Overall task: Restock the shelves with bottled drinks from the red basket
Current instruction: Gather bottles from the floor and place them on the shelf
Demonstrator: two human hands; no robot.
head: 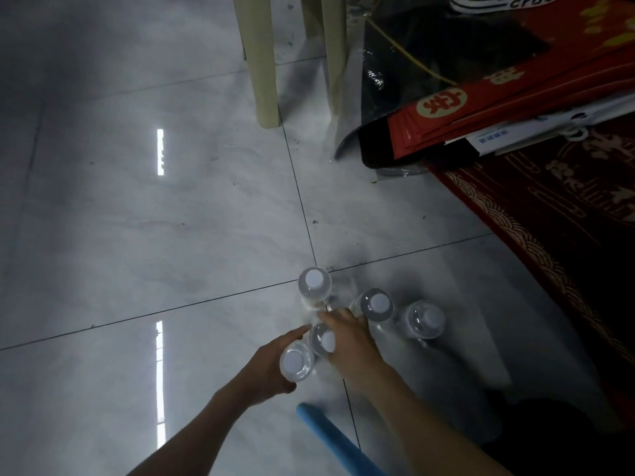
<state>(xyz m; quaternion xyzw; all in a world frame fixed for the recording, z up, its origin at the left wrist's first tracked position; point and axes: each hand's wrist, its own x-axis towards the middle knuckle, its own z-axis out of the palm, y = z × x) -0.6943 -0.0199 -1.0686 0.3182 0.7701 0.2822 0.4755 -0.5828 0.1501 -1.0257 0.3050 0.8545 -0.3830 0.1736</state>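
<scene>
- Left hand (271,367), lower centre of the frame: fingers curled round a clear plastic drink bottle with a white cap (296,361), designated bottle 1. Bottle 1 is upright, at or just above the glossy grey tiled floor (171,235).
- Right hand (348,341), just right of the left hand: fingers bent over and round a second clear white-capped plastic bottle (324,340), designated bottle 2. Bottle 2 touches bottle 1. The thumb side of this grip is hidden.
- Ungripped stock, all clear plastic with white caps, all upright on the floor:
  - bottle 3 (314,286), above the hands;
  - bottle 4 (376,304), just beside the right hand;
  - bottle 5 (424,322), right of bottle 4.
- Red basket and shelves: neither is in view.
- Progress, as a judgement: five bottles are out and grouped on the floor, and none is seen on a shelf. The step in hand appears to be collecting two bottles for carrying. Shelving of all five is left to do, as far as the frame shows.
- Surroundings:
  - blue cylindrical tube (330,438), lower centre;
  - dark red patterned mat (549,218), right edge;
  - beige plastic furniture legs (266,80), top centre;
  - red printed cartons (498,108), upper right.
</scene>
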